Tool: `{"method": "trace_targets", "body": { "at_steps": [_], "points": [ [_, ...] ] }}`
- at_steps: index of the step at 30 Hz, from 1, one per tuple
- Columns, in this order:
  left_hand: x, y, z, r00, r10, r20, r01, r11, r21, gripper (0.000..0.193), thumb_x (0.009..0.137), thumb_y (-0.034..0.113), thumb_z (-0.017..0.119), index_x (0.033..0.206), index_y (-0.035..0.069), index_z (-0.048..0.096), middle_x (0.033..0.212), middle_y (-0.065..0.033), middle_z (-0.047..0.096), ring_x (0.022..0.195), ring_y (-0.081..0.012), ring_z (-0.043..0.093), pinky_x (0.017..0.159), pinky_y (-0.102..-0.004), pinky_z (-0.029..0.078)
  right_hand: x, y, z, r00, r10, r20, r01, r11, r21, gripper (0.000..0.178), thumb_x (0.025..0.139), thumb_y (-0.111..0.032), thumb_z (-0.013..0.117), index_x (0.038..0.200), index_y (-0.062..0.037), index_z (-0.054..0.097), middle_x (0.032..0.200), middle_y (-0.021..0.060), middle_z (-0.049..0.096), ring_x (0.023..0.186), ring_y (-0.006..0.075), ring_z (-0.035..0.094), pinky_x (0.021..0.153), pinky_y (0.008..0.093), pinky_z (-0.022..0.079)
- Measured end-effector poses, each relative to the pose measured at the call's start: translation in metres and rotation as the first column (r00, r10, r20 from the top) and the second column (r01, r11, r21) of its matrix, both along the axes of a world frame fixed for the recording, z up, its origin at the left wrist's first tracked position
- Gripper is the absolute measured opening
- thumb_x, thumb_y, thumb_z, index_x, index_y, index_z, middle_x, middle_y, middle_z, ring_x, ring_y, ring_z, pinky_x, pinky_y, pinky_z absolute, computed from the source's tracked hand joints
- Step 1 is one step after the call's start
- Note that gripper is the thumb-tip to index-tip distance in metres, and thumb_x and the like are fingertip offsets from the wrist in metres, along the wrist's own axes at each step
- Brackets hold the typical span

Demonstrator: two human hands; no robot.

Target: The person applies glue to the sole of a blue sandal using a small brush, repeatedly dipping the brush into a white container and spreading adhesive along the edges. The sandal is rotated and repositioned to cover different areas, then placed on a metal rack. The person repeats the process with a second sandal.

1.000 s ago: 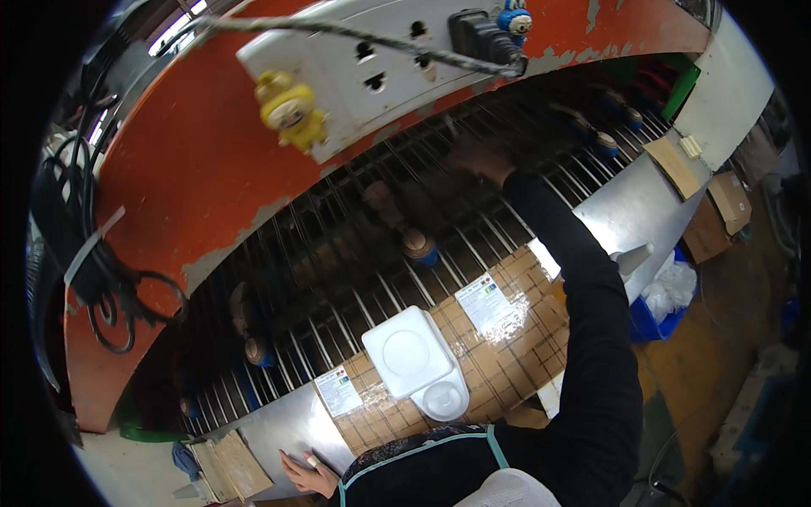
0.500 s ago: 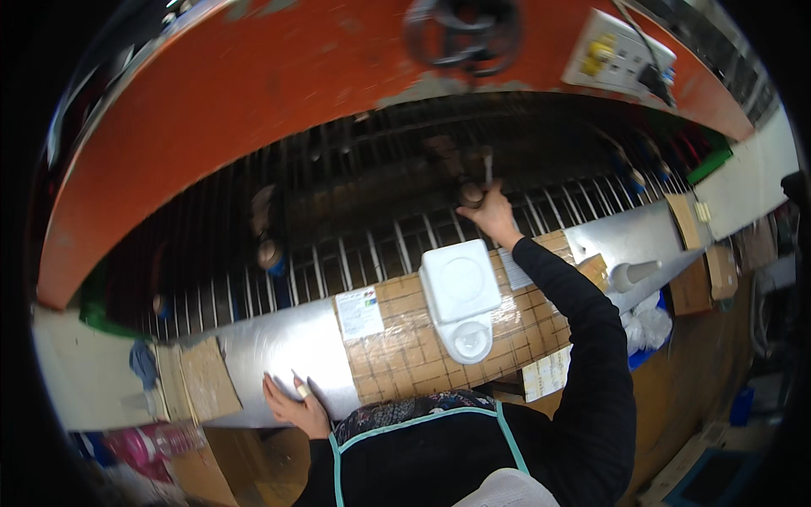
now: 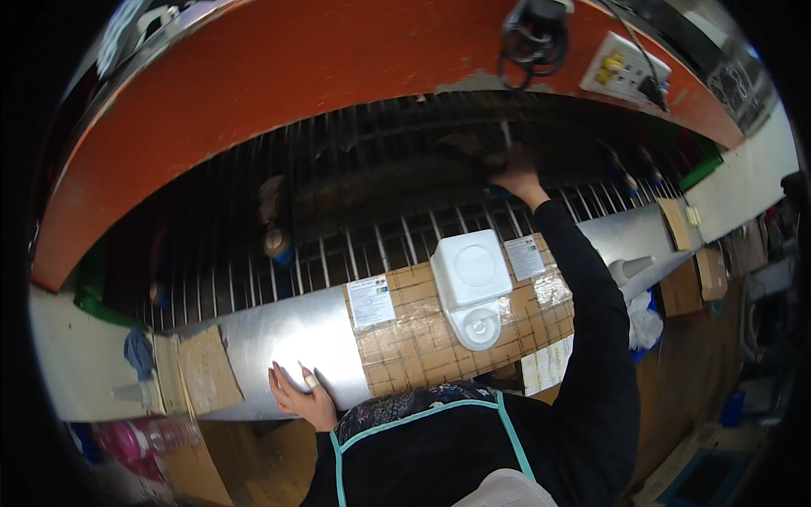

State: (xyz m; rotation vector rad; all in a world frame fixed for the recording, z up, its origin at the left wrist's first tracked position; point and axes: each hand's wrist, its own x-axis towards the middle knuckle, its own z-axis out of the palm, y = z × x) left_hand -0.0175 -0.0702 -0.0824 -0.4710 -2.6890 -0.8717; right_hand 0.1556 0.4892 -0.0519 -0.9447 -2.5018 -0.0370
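Observation:
My left hand (image 3: 306,402) lies on the bare metal ledge (image 3: 291,342) with its fingers spread, a pale band round one finger. It holds nothing. With the arm stretched out over the ledge, my right hand (image 3: 517,177) reaches into the dark recess behind the row of thin metal rods (image 3: 407,237). Its fingers are dim and blurred, so their grip cannot be made out. A thin pale streak (image 3: 505,131) shows just above that hand. Between my arms, a white plastic container (image 3: 473,269) with a round, cup-like front part sits on the cardboard-covered middle of the ledge.
An orange beam (image 3: 296,80) arches over the recess, carrying a coiled black cable (image 3: 534,46) and a socket strip (image 3: 625,69). Blue-collared, round-ended fittings (image 3: 277,245) stand among the rods. A grey cone (image 3: 629,269) lies on the right ledge; a pink bottle (image 3: 135,441) is low left.
My right hand has moved farther into the recess and to the right, into darker shadow. My left hand stays flat on the ledge. The whole view has shifted slightly.

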Motion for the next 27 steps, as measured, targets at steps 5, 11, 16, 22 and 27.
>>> {"method": "trace_targets", "body": {
  "at_steps": [5,11,16,22,27],
  "points": [
    [-0.003,0.000,-0.004,1.000,0.005,-0.021,-0.006,1.000,-0.010,0.056,0.093,0.030,0.056,0.144,0.011,0.040,0.143,-0.0158,0.041,0.133,-0.0301,0.037,0.108,-0.0495,0.016,0.013,-0.035,-0.012,0.983,-0.170,-0.064,0.151,0.961,-0.231,0.077,0.058,-0.027,0.082,0.122,-0.0035,0.045,0.107,0.0227,0.062,0.102,0.0413,0.060,0.084,0.0478,0.051],
    [-0.006,-0.001,-0.008,1.000,0.004,-0.014,-0.006,0.995,-0.097,0.056,0.094,0.035,0.055,0.144,0.012,0.041,0.142,-0.0138,0.041,0.131,-0.0303,0.038,0.108,-0.0502,0.016,0.030,-0.051,-0.016,0.974,-0.226,-0.015,0.194,0.866,-0.460,0.085,0.057,-0.033,0.087,0.120,0.0002,0.039,0.102,0.0259,0.062,0.096,0.0431,0.062,0.082,0.0465,0.051],
    [-0.009,-0.005,-0.013,1.000,0.010,-0.026,-0.014,0.987,-0.161,0.058,0.095,0.038,0.054,0.145,0.012,0.040,0.142,-0.0145,0.042,0.131,-0.0317,0.039,0.106,-0.0504,0.019,0.071,0.023,-0.014,0.988,-0.112,-0.107,0.046,0.873,-0.486,0.107,0.066,-0.056,0.078,0.138,0.0096,0.034,0.126,0.0322,0.053,0.117,0.0428,0.054,0.100,0.0401,0.044],
    [-0.029,-0.020,-0.041,0.992,-0.012,-0.123,-0.010,0.985,-0.172,0.054,0.095,0.037,0.052,0.142,0.011,0.044,0.140,-0.0168,0.042,0.129,-0.0343,0.040,0.104,-0.0505,0.022,0.180,0.143,-0.025,0.635,-0.771,-0.055,0.734,0.624,-0.267,0.063,0.077,-0.036,0.071,0.120,0.0009,0.044,0.112,0.0232,0.060,0.100,0.0445,0.062,0.082,0.0517,0.053],
    [-0.071,-0.037,-0.075,0.906,-0.045,-0.420,-0.026,0.987,-0.161,0.059,0.089,0.042,0.056,0.138,0.009,0.049,0.129,-0.0229,0.051,0.115,-0.0388,0.052,0.094,-0.0492,0.044,0.254,0.174,-0.054,0.160,-0.981,-0.106,0.956,0.181,-0.232,0.066,0.066,-0.036,0.083,0.114,-0.0079,0.048,0.115,0.0170,0.059,0.112,0.0401,0.054,0.087,0.0574,0.045]
  ]
}}
